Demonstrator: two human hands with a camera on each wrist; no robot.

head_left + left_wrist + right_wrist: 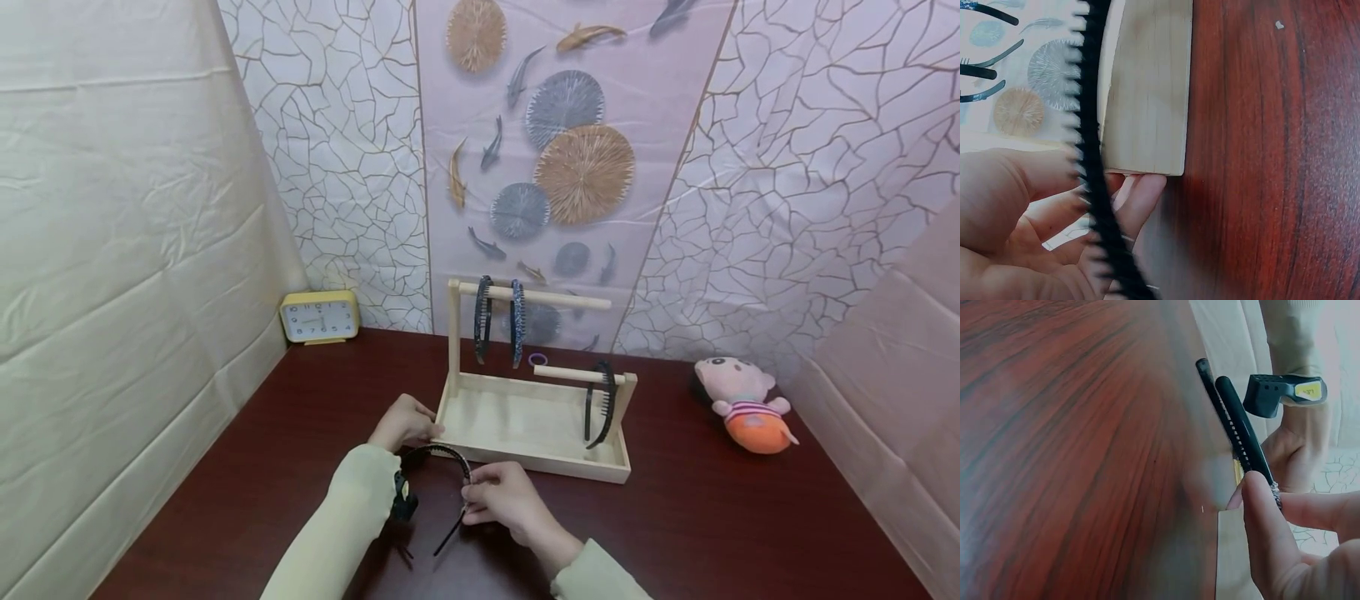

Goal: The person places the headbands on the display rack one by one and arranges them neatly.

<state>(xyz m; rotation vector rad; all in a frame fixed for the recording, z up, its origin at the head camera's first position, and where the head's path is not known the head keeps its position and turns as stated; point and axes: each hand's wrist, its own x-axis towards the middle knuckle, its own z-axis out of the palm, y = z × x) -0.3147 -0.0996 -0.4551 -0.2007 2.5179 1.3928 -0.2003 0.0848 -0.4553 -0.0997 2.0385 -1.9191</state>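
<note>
My right hand (510,500) pinches a black toothed headband (1242,425) between thumb and fingers, partway along one arm. The band's arch stands in front of the wooden headband stand (528,463), its free end pointing down toward the table. My left hand (405,423) grips the stand's near left corner, thumb and fingertips at the tray wall in the left wrist view. Across that view, close to the camera, runs the headband's toothed inner edge. Two headbands, one dark (483,321) and one glittery blue (517,323), hang on the upper bar; a black one (609,404) hangs on the lower bar.
A yellow clock (320,317) stands at the back left of the dark red table (247,492). On the right lies a plush doll (753,408). Behind the stand is a small purple ring (537,359). A black camera (403,498) sits on my left wrist, near the headband.
</note>
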